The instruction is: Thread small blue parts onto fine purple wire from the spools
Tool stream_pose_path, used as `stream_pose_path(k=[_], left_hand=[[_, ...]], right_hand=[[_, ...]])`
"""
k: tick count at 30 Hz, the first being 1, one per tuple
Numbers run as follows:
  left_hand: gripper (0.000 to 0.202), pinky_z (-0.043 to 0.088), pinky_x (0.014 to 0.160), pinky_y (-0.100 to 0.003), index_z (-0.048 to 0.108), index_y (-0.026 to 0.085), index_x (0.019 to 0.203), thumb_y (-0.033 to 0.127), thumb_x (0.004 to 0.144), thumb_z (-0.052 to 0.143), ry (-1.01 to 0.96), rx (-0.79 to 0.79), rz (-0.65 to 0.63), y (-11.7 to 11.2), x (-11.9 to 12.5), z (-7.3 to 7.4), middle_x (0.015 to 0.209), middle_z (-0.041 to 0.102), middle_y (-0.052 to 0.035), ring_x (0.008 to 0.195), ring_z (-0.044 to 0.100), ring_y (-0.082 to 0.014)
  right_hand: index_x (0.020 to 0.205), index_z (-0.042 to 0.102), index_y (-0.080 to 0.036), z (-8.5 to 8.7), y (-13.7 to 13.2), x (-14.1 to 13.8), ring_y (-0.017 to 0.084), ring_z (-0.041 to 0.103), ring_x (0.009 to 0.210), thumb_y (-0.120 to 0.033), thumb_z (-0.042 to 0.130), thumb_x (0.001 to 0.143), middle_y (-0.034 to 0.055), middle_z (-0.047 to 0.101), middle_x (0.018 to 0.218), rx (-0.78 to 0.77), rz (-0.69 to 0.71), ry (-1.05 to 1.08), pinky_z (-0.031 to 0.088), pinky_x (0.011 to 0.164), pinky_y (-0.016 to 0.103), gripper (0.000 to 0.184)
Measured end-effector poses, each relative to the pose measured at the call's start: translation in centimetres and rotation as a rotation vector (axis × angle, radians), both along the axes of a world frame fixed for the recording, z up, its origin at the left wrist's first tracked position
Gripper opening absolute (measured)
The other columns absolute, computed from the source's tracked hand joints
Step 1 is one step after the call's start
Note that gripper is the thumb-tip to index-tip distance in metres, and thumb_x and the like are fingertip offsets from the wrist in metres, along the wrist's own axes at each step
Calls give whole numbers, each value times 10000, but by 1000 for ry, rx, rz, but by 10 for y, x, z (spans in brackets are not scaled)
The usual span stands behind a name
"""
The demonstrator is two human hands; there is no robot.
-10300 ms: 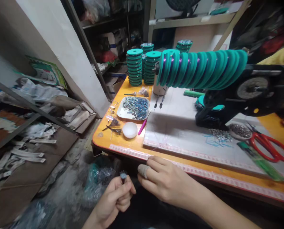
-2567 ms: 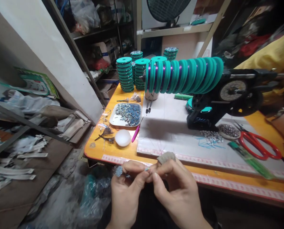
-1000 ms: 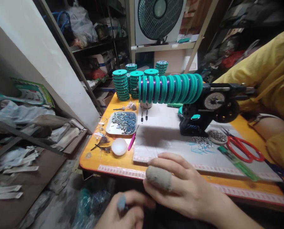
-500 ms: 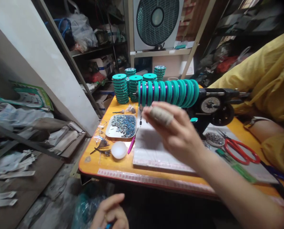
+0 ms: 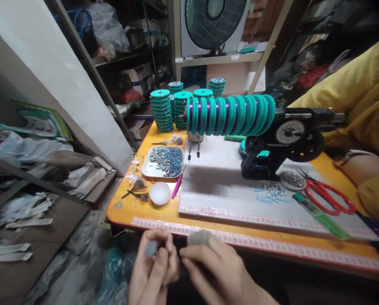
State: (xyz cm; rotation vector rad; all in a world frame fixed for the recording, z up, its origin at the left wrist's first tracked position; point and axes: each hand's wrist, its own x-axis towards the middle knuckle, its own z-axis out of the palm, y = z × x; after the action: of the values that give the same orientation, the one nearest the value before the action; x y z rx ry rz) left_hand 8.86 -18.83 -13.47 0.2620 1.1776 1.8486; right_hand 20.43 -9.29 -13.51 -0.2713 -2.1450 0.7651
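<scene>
left hand (image 5: 153, 269) is low at the bottom edge, just below the front rim of the orange wooden table (image 5: 176, 214), fingers curled in and pinching a small blue-grey piece (image 5: 150, 248) at the tips. the piece is blurred, so its shape is hard to read. right hand (image 5: 218, 271) sits just beside it, fingertips bent toward the left hand's, with a grey fabric finger wrap (image 5: 198, 238) on the raised finger. whether the right fingers grip anything, can't tell; the two hands look close enough to touch.

up on the table, a pale printed measuring strip (image 5: 272, 244) runs along the front edge. behind it lies a white flat mat (image 5: 221, 190). a black geared winding machine (image 5: 288, 135) stands on the mat, carrying a row of teal plastic spools (image 5: 230, 115) sideways on its shaft. to the left, a square metal tray (image 5: 146, 171) holds a heap of blue-grey pieces, with a white round dome (image 5: 159, 193) and a pink pen (image 5: 176, 187) just in front. red-handled scissors (image 5: 331, 197) lie far right. a co-worker's yellow sleeve (image 5: 351, 97) fills the right edge.
</scene>
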Motion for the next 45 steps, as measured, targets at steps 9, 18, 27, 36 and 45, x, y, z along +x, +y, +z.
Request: stream_pose_path(k=[9,18,27,36,45], left_hand=[[435,202,424,-118,563,215,948,573,796,760,-98,-86,-233,11,15,-11,688,508,70,460,298,-1],[417,251,482,-113,563,198,910,559,814,749,25,-136,-184,14,23,-11,644,444,86,510,337,-12],[347,277,451,-119,539,198,817,469,850,751,-11,2,23,13,27,-12,639,545,61,478,362,-20],[281,284,476,-137,489,201,782,364,966,625,142,123,65,9,25,-14,693,564,49,506,408,-32],[251,282,475,-146,503,209,798,350,969,620,152,144,63,9,24,-15,709,578,48,506,400,-37]], right_hand=[[874,776,-258,-1,6,-3,116,614,600,-199,688,903,-9,663,730,-520,-185,48,495,530,203,110],[846,777,-254,-2,5,-1,130,624,618,-216,688,892,-2,655,706,-521,-196,-16,501,540,217,107],[890,775,-257,-1,2,3,100,663,654,-154,707,888,-22,708,753,-402,-189,68,528,593,171,123],[909,775,-223,-1,1,10,114,664,654,-118,734,853,-4,705,759,-263,-205,26,554,608,191,125],[888,778,-212,3,2,10,126,669,634,-112,734,846,8,708,744,-262,-203,26,564,585,206,117]])
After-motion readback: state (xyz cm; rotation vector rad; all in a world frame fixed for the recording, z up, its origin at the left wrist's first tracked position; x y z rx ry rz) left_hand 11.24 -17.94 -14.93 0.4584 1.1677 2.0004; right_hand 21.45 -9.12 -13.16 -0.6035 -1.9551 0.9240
